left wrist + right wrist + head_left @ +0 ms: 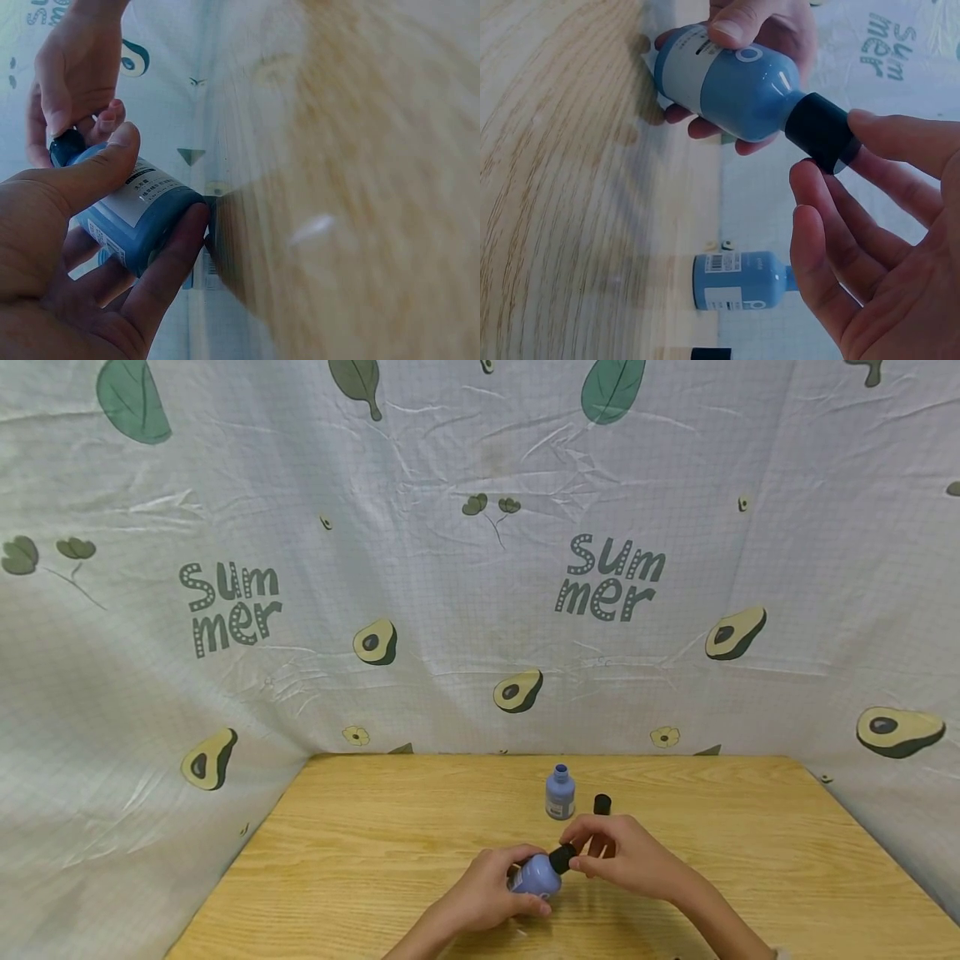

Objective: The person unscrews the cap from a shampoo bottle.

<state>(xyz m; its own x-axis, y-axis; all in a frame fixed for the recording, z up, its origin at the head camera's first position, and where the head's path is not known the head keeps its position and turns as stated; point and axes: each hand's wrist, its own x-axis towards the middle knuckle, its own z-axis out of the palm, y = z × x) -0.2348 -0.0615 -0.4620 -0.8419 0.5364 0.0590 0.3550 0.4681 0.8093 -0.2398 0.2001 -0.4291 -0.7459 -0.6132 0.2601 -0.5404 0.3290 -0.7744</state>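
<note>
My left hand (501, 887) grips a blue bottle (536, 875) tilted just above the wooden table (360, 860). My right hand (600, 850) pinches that bottle's black cap (562, 857) between thumb and fingers. In the right wrist view the bottle (727, 79) lies sideways, its cap (821, 131) still on the neck, with my right fingertips (810, 176) under it. In the left wrist view my thumb and fingers wrap the labelled bottle (139, 214).
A second blue bottle (560, 792) stands uncapped behind my hands, with a loose black cap (602, 804) to its right. An avocado-print cloth (480, 568) hangs behind and beside the table.
</note>
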